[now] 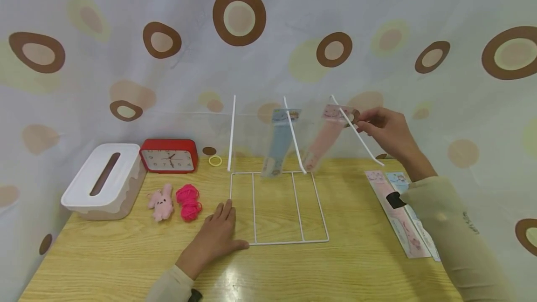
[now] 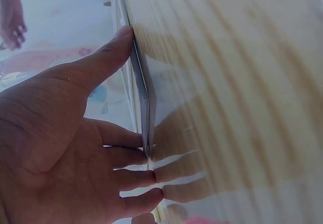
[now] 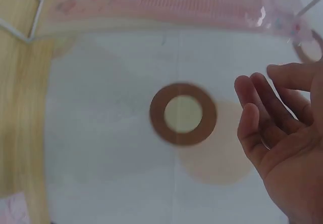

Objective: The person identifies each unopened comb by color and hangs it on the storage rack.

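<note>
Pink pack [image 1: 325, 137] hangs on the rack [image 1: 231, 133] in the head view, right hand [image 1: 389, 130] just beside it, left hand [image 1: 217, 234] at the base [image 1: 303, 240]. Left wrist: straight fingers [image 2: 136, 178] touch the rack, gripping nothing. Right wrist: fingers [image 3: 248, 125] half open, holding nothing.

A pale beige fabric left sleeve [image 1: 171, 285], at lower middle of the frame, and a matching right sleeve [image 1: 455, 246], lower right, each show a black band [image 1: 395, 200]; small dark lettering [image 1: 471, 223] marks the latter.
</note>
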`<control>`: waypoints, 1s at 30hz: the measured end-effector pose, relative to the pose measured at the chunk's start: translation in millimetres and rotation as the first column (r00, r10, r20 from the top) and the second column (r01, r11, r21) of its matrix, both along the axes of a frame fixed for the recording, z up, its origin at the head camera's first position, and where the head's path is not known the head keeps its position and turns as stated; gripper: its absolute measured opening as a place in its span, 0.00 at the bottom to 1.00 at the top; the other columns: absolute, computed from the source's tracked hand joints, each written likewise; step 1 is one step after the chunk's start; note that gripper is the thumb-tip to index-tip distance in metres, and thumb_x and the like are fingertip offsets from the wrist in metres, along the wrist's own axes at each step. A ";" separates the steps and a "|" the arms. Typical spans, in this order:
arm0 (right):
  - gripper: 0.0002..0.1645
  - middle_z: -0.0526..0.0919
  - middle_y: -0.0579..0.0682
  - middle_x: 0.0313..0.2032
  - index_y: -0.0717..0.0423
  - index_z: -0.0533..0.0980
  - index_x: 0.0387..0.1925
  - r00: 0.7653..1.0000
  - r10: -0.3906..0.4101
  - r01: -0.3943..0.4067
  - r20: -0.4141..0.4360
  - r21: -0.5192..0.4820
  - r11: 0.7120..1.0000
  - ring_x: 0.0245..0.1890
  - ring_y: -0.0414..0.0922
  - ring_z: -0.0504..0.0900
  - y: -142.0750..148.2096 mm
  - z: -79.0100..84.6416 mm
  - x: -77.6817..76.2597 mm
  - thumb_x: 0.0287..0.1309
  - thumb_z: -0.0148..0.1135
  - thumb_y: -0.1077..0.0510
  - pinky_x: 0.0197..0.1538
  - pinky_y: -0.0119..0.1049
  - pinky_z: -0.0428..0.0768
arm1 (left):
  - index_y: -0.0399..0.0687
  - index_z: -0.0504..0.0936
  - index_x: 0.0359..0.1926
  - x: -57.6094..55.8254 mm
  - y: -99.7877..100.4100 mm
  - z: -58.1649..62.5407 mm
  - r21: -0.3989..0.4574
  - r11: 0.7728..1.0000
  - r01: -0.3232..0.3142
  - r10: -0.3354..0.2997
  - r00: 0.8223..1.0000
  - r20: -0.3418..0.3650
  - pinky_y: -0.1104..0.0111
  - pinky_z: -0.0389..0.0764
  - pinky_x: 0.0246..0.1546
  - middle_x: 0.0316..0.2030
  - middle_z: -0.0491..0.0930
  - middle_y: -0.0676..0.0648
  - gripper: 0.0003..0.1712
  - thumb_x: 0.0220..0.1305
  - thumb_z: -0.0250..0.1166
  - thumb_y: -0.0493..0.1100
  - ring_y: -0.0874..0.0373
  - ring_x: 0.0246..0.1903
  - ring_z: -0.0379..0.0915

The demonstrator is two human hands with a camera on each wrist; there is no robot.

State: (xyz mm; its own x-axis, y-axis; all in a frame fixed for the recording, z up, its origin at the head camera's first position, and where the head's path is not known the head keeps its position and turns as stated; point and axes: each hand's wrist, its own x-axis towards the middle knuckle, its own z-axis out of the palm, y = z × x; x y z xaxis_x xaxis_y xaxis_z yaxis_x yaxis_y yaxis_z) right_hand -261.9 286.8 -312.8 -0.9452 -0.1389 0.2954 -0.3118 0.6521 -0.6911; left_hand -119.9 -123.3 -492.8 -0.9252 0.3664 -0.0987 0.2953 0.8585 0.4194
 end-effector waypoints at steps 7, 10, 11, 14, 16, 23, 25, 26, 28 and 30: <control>0.12 0.85 0.62 0.45 0.64 0.81 0.47 0.966 0.117 -0.173 0.230 0.239 0.955 0.43 0.50 0.84 44.0 -36.0 -21.3 0.65 0.61 0.64 0.41 0.36 0.81 | 0.23 0.64 0.69 0.2 -0.9 0.1 -0.006 1.000 -0.010 0.009 1.000 -0.007 0.41 0.63 0.65 0.74 0.53 0.30 0.59 0.53 0.73 0.65 0.32 0.73 0.49; 0.15 0.83 0.66 0.48 0.68 0.80 0.50 0.929 0.172 -0.257 0.327 0.238 0.937 0.45 0.58 0.84 63.2 -58.8 -27.3 0.62 0.61 0.68 0.42 0.43 0.82 | 0.23 0.64 0.69 2.1 -1.2 0.2 0.005 1.000 -0.008 0.008 1.000 0.010 0.41 0.63 0.65 0.74 0.53 0.30 0.59 0.53 0.73 0.64 0.32 0.73 0.48; 0.16 0.83 0.67 0.49 0.69 0.80 0.50 0.920 0.185 -0.279 0.346 0.243 0.929 0.46 0.61 0.84 69.4 -65.8 -28.7 0.61 0.63 0.68 0.43 0.44 0.82 | 0.24 0.64 0.69 2.6 -1.2 0.2 0.007 1.000 -0.007 0.007 1.000 0.014 0.41 0.63 0.65 0.74 0.53 0.30 0.59 0.53 0.73 0.64 0.32 0.73 0.48; 0.22 0.80 0.71 0.53 0.72 0.77 0.55 0.890 0.208 -0.327 0.407 0.250 0.911 0.53 0.68 0.79 85.7 -83.4 -31.0 0.58 0.65 0.70 0.47 0.51 0.81 | 0.24 0.64 0.69 3.1 -1.1 0.4 0.008 1.000 -0.004 0.004 1.000 0.013 0.42 0.63 0.66 0.74 0.53 0.30 0.58 0.54 0.73 0.64 0.32 0.73 0.48; 0.28 0.75 0.73 0.58 0.72 0.74 0.59 0.866 0.203 -0.344 0.456 0.252 0.904 0.59 0.73 0.72 94.8 -94.0 -32.4 0.55 0.63 0.75 0.45 0.51 0.81 | 0.24 0.64 0.69 2.9 -1.1 0.3 0.004 1.000 -0.005 0.005 1.000 0.011 0.42 0.63 0.66 0.74 0.53 0.30 0.58 0.54 0.73 0.65 0.33 0.73 0.48; 0.50 0.59 0.81 0.65 0.70 0.60 0.71 0.812 0.072 -0.322 0.579 0.342 0.883 0.36 0.65 0.78 111.5 -123.5 -31.6 0.40 0.54 0.82 0.22 0.36 0.66 | 0.24 0.64 0.69 2.4 -1.0 2.4 0.011 1.000 -0.007 0.007 1.000 0.018 0.42 0.62 0.66 0.75 0.52 0.31 0.58 0.54 0.73 0.64 0.33 0.74 0.48; 0.52 0.66 0.83 0.59 0.69 0.58 0.72 0.820 0.055 -0.326 0.570 0.384 0.864 0.20 0.49 0.68 114.1 -129.3 -31.5 0.39 0.58 0.81 0.21 0.33 0.63 | 0.24 0.64 0.69 2.5 -0.9 3.2 0.011 1.000 -0.007 0.007 1.000 0.019 0.42 0.62 0.66 0.75 0.52 0.31 0.58 0.54 0.73 0.64 0.33 0.74 0.47; 0.52 0.70 0.82 0.54 0.69 0.57 0.72 0.823 0.058 -0.329 0.565 0.390 0.860 0.18 0.43 0.60 115.1 -131.8 -31.7 0.39 0.59 0.81 0.21 0.33 0.64 | 0.24 0.64 0.69 2.6 -0.9 3.6 0.012 1.000 -0.008 0.008 1.000 0.021 0.42 0.62 0.66 0.75 0.52 0.31 0.58 0.55 0.73 0.64 0.33 0.74 0.47; 0.52 0.76 0.76 0.44 0.69 0.57 0.71 0.834 0.061 -0.345 0.549 0.431 0.834 0.17 0.40 0.58 118.7 -137.2 -33.7 0.40 0.62 0.77 0.22 0.33 0.66 | 0.24 0.63 0.69 3.0 -1.2 4.0 0.015 1.000 -0.009 0.009 1.000 0.024 0.42 0.61 0.66 0.75 0.52 0.31 0.57 0.55 0.73 0.64 0.33 0.74 0.47; 0.49 0.76 0.71 0.37 0.65 0.60 0.71 0.846 0.054 -0.348 0.530 0.473 0.809 0.19 0.43 0.63 122.8 -141.1 -35.1 0.43 0.63 0.73 0.24 0.34 0.68 | 0.24 0.63 0.69 3.3 -1.4 4.4 0.017 1.000 -0.011 0.010 1.000 0.026 0.42 0.61 0.67 0.75 0.52 0.31 0.57 0.55 0.73 0.63 0.33 0.74 0.47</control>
State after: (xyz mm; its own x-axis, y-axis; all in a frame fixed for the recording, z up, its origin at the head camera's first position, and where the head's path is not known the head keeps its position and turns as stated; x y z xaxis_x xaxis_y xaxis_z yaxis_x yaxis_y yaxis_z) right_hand -297.0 409.5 -453.9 -0.8710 -0.3360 -0.3585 -0.2119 0.9152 -0.3429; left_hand -116.5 -124.7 -488.3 -0.9262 0.3586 -0.1165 0.2750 0.8539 0.4418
